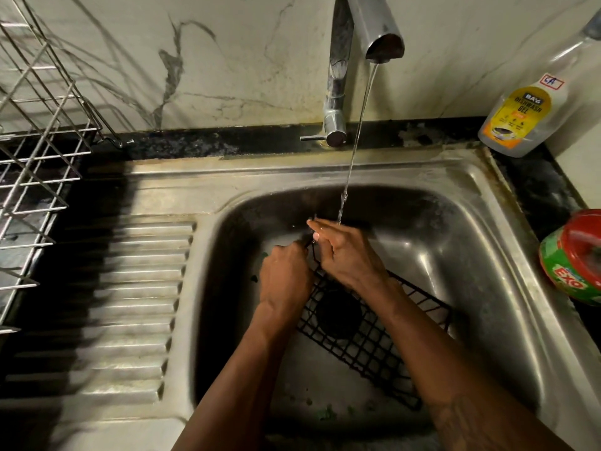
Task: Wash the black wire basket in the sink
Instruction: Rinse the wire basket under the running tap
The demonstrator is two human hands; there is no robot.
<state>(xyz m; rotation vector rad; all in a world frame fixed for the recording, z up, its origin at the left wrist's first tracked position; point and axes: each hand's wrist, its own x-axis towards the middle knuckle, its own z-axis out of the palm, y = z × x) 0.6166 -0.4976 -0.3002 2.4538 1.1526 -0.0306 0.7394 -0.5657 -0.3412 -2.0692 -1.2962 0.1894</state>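
Black wire basket (374, 336): likely light, stiff, slippery when wet; hold by rim. Left hand (286, 278) grips rim; right hand (344, 255) fingers pinch corner.

The single head camera looks steeply down, from close above, into the sink (325, 172), facing the wall (244, 60).

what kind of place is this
Most likely a home kitchen, at the washing-up spot: a stainless steel sink with a ribbed drainboard, a tap running into it, a bottle of dishwash gel beside it and a wire dish rack at the left.
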